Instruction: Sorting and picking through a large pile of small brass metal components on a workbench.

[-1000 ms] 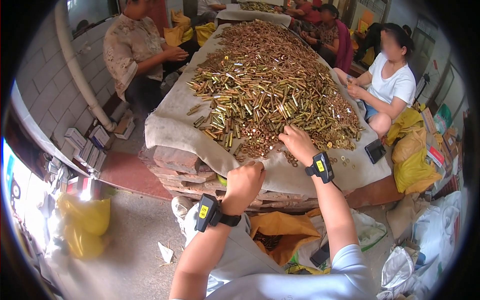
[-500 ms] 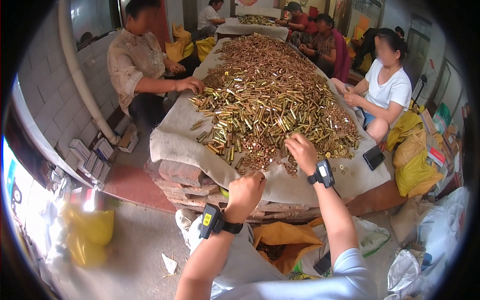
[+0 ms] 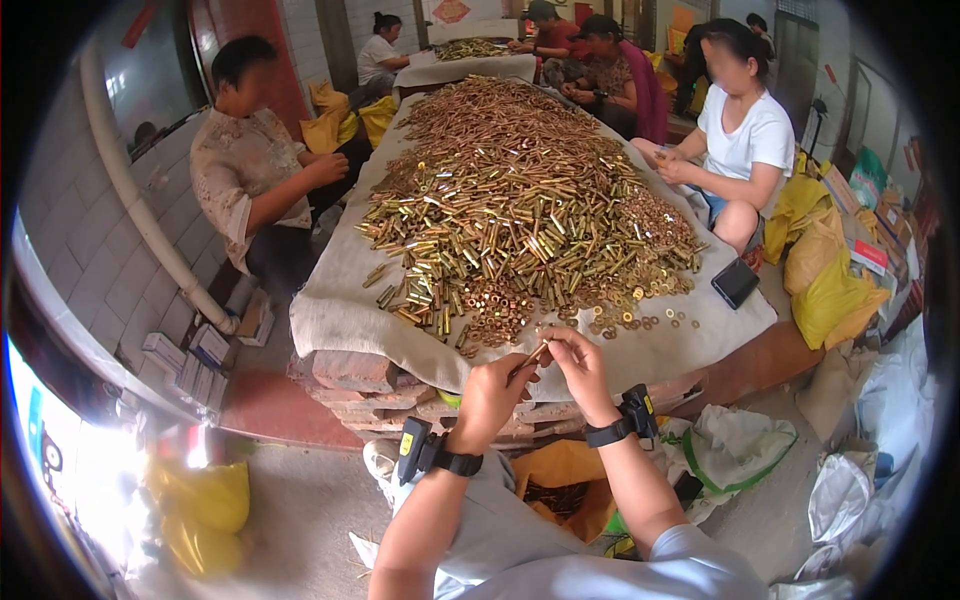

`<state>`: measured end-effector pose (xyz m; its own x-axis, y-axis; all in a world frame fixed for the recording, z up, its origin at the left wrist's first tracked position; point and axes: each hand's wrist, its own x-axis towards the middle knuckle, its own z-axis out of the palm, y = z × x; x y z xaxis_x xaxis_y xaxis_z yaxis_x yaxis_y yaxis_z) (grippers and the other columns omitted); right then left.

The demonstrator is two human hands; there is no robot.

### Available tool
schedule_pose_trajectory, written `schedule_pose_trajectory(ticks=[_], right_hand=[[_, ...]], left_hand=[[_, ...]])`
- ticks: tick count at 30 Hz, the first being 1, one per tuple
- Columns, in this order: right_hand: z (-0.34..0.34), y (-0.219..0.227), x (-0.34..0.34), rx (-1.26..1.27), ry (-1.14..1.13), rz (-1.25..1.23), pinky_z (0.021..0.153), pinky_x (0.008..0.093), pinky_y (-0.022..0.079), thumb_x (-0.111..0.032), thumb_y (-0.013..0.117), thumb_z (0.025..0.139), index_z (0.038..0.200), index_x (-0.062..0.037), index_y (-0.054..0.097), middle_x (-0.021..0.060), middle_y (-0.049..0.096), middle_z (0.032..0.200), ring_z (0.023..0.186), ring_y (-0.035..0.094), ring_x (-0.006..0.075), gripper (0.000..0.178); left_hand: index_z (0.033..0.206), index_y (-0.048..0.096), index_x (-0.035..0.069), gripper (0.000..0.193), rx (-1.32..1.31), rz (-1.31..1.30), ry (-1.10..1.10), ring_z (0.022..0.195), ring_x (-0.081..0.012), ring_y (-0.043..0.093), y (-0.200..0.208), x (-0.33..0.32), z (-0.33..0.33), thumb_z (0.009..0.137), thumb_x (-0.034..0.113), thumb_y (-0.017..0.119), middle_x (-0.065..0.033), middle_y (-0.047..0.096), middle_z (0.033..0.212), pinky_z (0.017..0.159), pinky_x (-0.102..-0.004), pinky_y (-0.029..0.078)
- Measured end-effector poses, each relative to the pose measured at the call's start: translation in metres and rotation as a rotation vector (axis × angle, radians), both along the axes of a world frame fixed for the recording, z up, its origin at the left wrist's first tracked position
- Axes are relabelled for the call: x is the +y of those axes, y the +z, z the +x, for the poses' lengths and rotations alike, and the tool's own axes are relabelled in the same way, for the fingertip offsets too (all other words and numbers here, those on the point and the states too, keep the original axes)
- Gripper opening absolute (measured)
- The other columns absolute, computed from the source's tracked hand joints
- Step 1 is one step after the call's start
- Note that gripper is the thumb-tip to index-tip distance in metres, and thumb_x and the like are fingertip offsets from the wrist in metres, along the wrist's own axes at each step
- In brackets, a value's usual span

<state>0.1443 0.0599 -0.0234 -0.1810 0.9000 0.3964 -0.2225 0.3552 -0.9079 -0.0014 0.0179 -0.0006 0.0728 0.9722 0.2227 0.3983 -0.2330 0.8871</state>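
Observation:
My left hand (image 3: 492,396) is closed around a slim copper-coloured bolt (image 3: 535,354), which points up and to the right over the table's near edge. Against the bolt's upper end, the fingertips of my right hand (image 3: 582,372) are pinched together; whatever small part they hold is too small to make out. Just beyond both hands lie a heap of copper-coloured nuts (image 3: 497,318) and scattered flat washers (image 3: 625,318). Behind those, brass-coloured metal sleeves (image 3: 480,250) are piled up, and copper-coloured bolts (image 3: 490,130) make up the far part of the pile.
A pale cloth (image 3: 345,290) covers the table, which rests on stacked bricks (image 3: 350,370). A black phone (image 3: 735,283) lies at the right edge. Below my arms, an orange bag (image 3: 575,465) holds thin rods. Co-workers sit along both sides; yellow bags (image 3: 835,285) stand at right.
My right hand has drawn back from the pile's edge to meet my left hand at the bolt. The co-worker at left has pulled a hand back from the pile.

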Motion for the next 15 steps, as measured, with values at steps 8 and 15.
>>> schedule_pose_trajectory(ticks=[8, 15], right_hand=[[0.015, -0.006, -0.006, 0.198, 0.047, -0.156, 0.065, 0.0213, 0.042, -0.017, 0.051, 0.093, 0.104, -0.0003, 0.058, 0.0012, 0.058, 0.084, 0.071, 0.052, 0.0083, 0.021], [0.025, -0.006, -0.01, 0.133, 0.139, -0.228, 0.061, 0.0215, 0.041, -0.018, 0.051, 0.093, 0.1, -0.0002, 0.059, 0.0009, 0.058, 0.083, 0.067, 0.051, 0.0081, 0.02]], left_hand=[[0.099, 0.063, 0.0, 0.018, -0.048, -0.046, -0.026, 0.058, -0.0144, 0.065, -0.004, 0.0, -0.004, 0.088, 0.013, 0.055, -0.0078, 0.068, 0.076, 0.052, -0.0261, 0.049], [0.098, 0.064, 0.0, 0.018, -0.001, -0.025, -0.068, 0.059, -0.0148, 0.065, -0.006, -0.002, -0.007, 0.087, 0.012, 0.056, -0.0081, 0.067, 0.076, 0.054, -0.0258, 0.05]])
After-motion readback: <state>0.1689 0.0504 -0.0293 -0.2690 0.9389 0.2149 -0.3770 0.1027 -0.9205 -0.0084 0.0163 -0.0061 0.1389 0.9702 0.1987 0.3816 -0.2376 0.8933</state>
